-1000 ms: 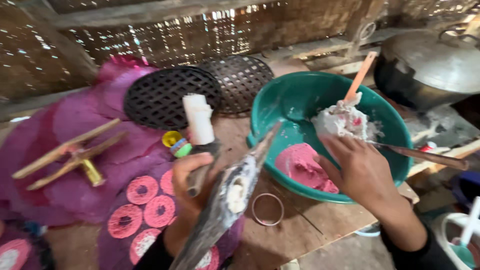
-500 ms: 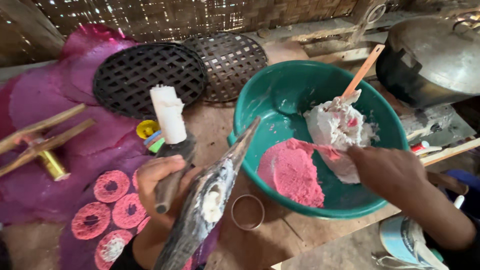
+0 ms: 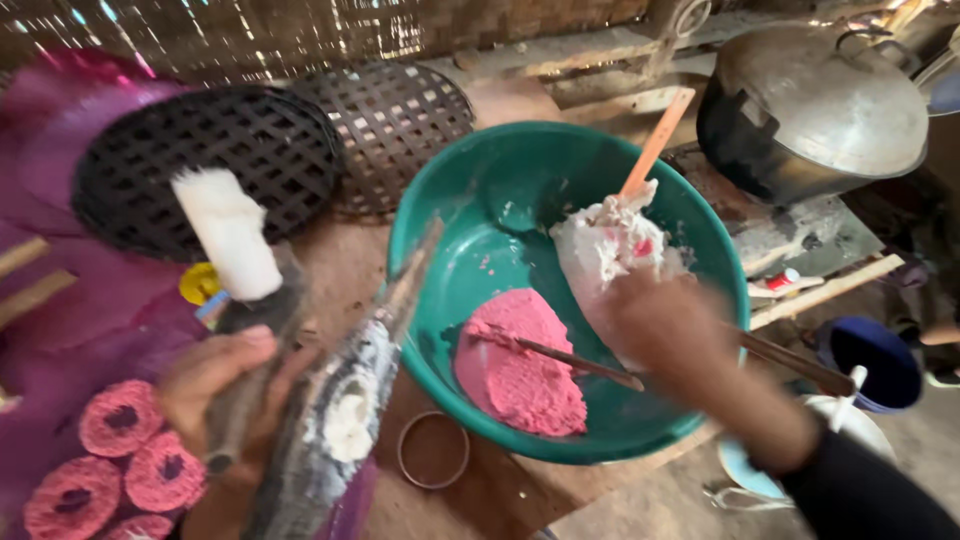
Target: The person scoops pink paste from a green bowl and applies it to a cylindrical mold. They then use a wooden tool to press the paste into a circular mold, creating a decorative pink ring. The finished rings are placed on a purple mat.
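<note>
Head view looks down on a green plastic basin (image 3: 470, 270), the landmark for all that follows. Inside it, toward its near wall, lies a mound of pink dough (image 3: 520, 365), grainy and damp-looking; toward its far right sits a lump of white dough (image 3: 610, 245) flecked with pink, with a pale wooden stick (image 3: 655, 145) standing up out of it. The right hand (image 3: 680, 335), blurred, hovers over the basin's right side and grips a thin dark blade (image 3: 575, 362) whose tip rests on the pink mound; the fingers seem curled round the handle, though the blur hides the exact grip. Left of the basin, the left hand (image 3: 225, 395) is closed round a dark handle topped with a white cylinder (image 3: 228, 232), and a long flat paddle (image 3: 345, 420) smeared with white paste runs from that hand toward the basin's rim. The step looks like cutting or scooping a portion of pink dough; the next move likely calls for a steady lift of the blade without dropping crumbs. Far left of the basin lie pink ring-shaped pieces (image 3: 120, 445); in front of it, a small metal ring (image 3: 433, 450).
</note>
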